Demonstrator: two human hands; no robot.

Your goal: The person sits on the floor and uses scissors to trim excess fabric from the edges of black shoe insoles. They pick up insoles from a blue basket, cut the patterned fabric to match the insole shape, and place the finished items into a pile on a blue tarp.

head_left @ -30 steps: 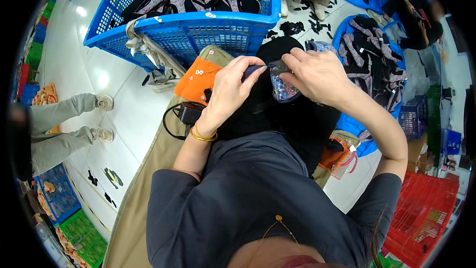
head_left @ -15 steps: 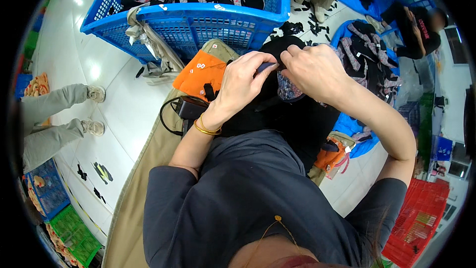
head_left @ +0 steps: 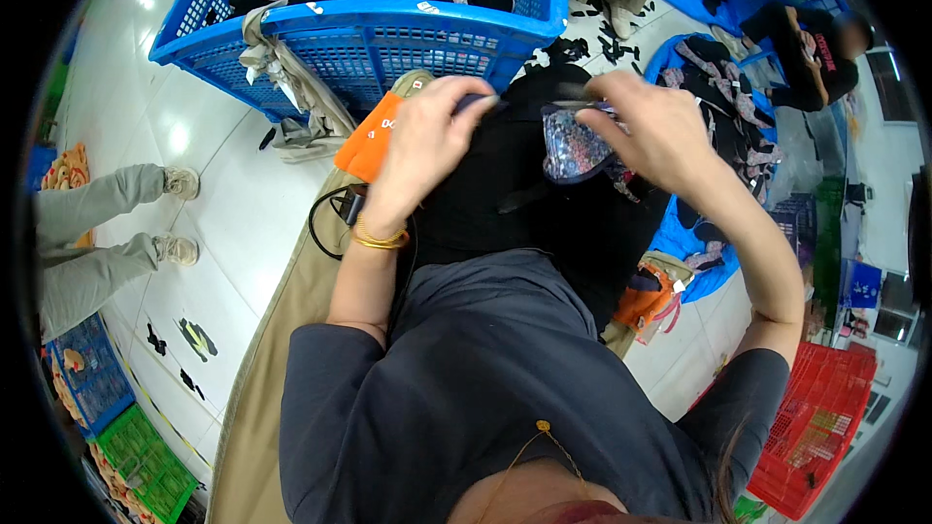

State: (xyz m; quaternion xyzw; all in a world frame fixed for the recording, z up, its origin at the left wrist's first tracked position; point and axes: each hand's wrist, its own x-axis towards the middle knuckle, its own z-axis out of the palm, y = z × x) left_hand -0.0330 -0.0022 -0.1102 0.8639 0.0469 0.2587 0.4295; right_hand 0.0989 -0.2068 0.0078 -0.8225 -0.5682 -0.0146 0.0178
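My left hand (head_left: pixel 427 141) is closed around a narrow dark navy piece (head_left: pixel 474 103); its kind cannot be made out. My right hand (head_left: pixel 660 131) is apart from it, to the right, with its fingertips blurred by motion. Between that thumb and those fingers is the edge of a floral fabric piece (head_left: pixel 575 144) with dark trim, which hangs down over my lap. Black cloth (head_left: pixel 485 180) covers my lap below both hands. An orange fabric pouch (head_left: pixel 364 146) lies left of my left hand, partly hidden by it.
Ahead stands a blue plastic crate (head_left: pixel 359 49) heaped with black and floral pieces. More floral pieces (head_left: pixel 723 107) fill a blue-lined container at right. A red crate (head_left: pixel 815 427) stands at lower right. People are nearby; black scraps (head_left: pixel 616 44) litter the floor.
My hands have moved apart: the left one has gone left with the navy piece, the right one slightly right. More of the floral piece now shows under my right hand.
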